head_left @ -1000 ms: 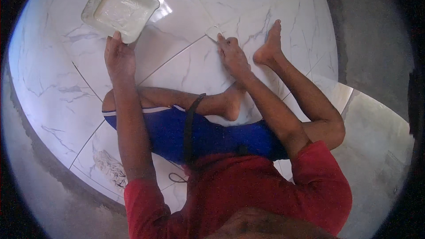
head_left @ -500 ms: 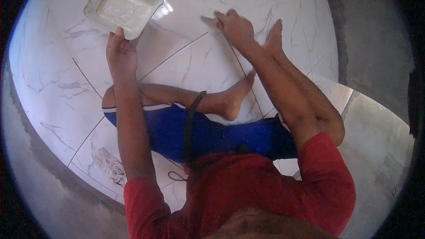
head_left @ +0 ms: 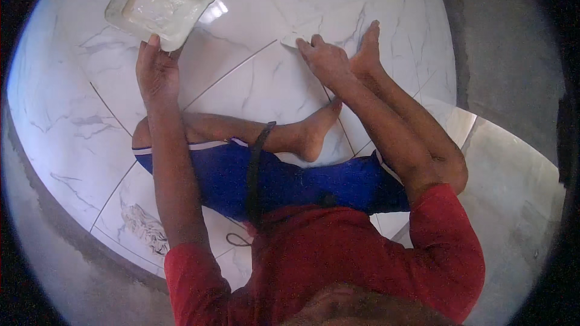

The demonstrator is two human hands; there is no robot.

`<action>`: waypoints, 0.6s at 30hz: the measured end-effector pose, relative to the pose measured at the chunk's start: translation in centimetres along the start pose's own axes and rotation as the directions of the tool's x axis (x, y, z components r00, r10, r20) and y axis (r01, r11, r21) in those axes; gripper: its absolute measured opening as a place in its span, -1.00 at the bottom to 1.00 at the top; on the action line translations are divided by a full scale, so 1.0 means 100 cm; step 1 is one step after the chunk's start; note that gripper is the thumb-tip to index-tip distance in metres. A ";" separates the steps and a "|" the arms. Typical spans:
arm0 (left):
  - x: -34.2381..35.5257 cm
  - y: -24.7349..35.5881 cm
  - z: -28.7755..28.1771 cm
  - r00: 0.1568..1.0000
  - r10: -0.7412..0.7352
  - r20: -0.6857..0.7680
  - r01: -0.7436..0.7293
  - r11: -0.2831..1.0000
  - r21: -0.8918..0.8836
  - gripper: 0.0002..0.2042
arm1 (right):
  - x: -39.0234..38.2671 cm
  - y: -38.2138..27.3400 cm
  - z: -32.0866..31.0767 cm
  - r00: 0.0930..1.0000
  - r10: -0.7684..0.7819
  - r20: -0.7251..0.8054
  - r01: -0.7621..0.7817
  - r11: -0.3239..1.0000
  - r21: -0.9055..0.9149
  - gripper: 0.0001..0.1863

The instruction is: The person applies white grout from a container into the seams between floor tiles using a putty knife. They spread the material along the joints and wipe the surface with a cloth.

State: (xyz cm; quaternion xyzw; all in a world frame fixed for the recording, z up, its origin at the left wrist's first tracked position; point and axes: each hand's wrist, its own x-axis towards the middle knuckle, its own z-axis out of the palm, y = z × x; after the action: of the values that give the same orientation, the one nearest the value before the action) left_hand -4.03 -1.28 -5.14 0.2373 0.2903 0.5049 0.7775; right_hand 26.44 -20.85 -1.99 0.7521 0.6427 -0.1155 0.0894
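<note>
My left hand (head_left: 158, 75) grips the near corner of a pale rectangular tray (head_left: 192, 7), thumb over its rim. White wet paste (head_left: 158, 7) is spread inside it. My right hand (head_left: 327, 61) is closed on a flat, pale scraper (head_left: 292, 40), its blade at the tiled floor near a joint between tiles. Most of the scraper's grip is hidden by my fingers. The marbled white floor tiles (head_left: 241, 90) meet at thin joints, some of them dark.
My bare legs lie bent on the tiles, one foot (head_left: 367, 54) beside my right wrist. A crumpled whitish cloth (head_left: 144, 228) lies at the left. Rough grey concrete (head_left: 507, 54) borders the tiles at the right. A dark strap (head_left: 258, 169) hangs across my blue shorts.
My right hand has moved nearer to me with the scraper, whose blade now shows flatter and paler. The tray and left hand have shifted slightly left and up in view.
</note>
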 end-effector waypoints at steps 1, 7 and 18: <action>0.000 -0.001 0.001 1.000 0.000 -0.014 0.000 1.000 0.011 -0.44 | -0.006 0.003 0.002 1.000 0.006 0.027 -0.005 1.000 -0.025 -0.73; 0.002 0.000 -0.001 1.000 -0.018 -0.001 0.018 1.000 -0.013 -0.45 | -0.019 0.023 -0.010 0.995 0.024 0.100 -0.017 0.997 -0.074 -0.65; 0.000 -0.001 0.003 1.000 -0.014 -0.012 0.014 1.000 0.022 -0.42 | -0.037 0.009 0.016 0.989 0.137 0.053 -0.135 0.990 -0.037 -0.65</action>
State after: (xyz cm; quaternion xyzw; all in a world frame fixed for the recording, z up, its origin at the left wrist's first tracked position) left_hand -3.78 -1.37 -4.97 0.2409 0.3021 0.4975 0.7767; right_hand 26.70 -24.92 -2.50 0.7892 0.5888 -0.1192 0.1271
